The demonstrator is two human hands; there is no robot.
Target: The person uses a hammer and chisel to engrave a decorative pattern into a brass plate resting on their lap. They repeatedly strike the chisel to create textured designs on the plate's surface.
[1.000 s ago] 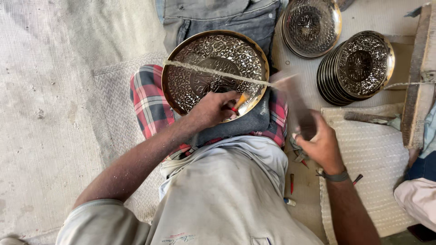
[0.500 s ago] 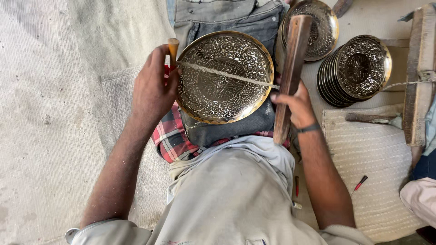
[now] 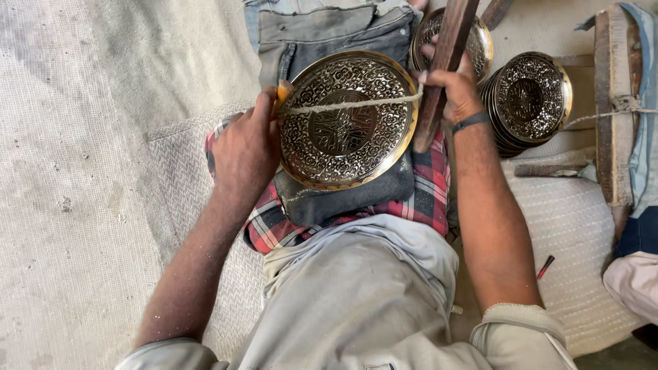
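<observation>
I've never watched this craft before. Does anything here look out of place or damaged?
Nothing looks damaged. The engraved plate sits level in the lap, the cord runs taut between left hand and right hand, and the plate stack leans slightly.

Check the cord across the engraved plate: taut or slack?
Taut. The cord runs in a straight line across the engraved plate, from the left hand to the wooden stick gripped by the right hand.

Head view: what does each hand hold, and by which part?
Left hand grips a small orange-tipped handle at the cord's left end. Right hand grips the wooden stick near its lower end, beside the plate.
</observation>
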